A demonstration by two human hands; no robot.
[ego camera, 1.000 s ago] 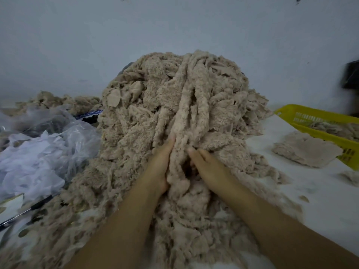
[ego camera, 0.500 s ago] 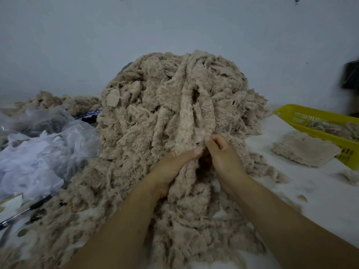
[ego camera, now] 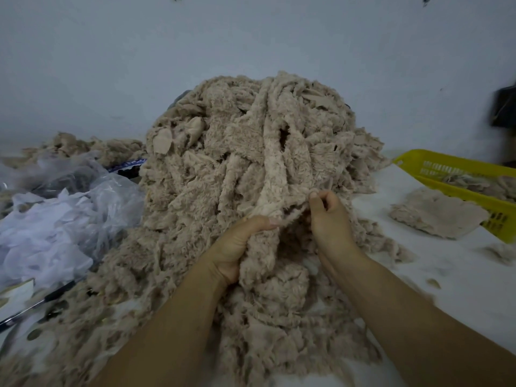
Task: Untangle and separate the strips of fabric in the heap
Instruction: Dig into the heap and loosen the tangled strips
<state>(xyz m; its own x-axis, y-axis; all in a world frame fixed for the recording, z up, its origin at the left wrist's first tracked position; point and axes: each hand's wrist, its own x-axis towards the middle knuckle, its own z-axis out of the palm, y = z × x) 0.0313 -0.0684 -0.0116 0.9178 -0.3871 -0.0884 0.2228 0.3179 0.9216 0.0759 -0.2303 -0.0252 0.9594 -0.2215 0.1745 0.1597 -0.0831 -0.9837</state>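
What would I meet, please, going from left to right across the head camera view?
Crumpled plastic bags → left hand gripping a fabric strip → right hand pinching it too → yellow basket. The heap spreads behind both hands, so I left it out.

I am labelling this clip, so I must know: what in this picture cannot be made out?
Head view: fingers of the left hand, which grips the strip, are buried in the heap.
Head view: where the strip, pinched by the right hand, ends; the heap swallows it.
Head view: yellow basket, cut by the right edge.
Head view: dark object, right edge, blurred.
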